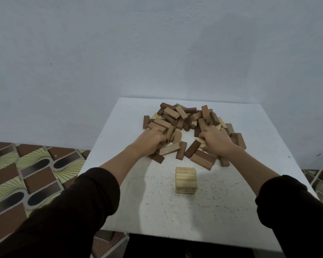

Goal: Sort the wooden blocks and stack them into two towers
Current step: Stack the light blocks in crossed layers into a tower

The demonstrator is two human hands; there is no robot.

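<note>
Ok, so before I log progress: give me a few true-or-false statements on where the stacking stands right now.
1. A short tower of light blocks stands on the table, nearer the person than the loose pile. True.
2. A second tower of dark blocks stands beside it. False: only one tower is up, and the dark blocks lie loose in the pile.
3. The left hand and the right hand are both at the pile. True.
4. The pile holds dark blocks only. False: light blocks are mixed in among them.
5. The right hand touches the tower. False: the tower stands apart, with neither hand on it.
</note>
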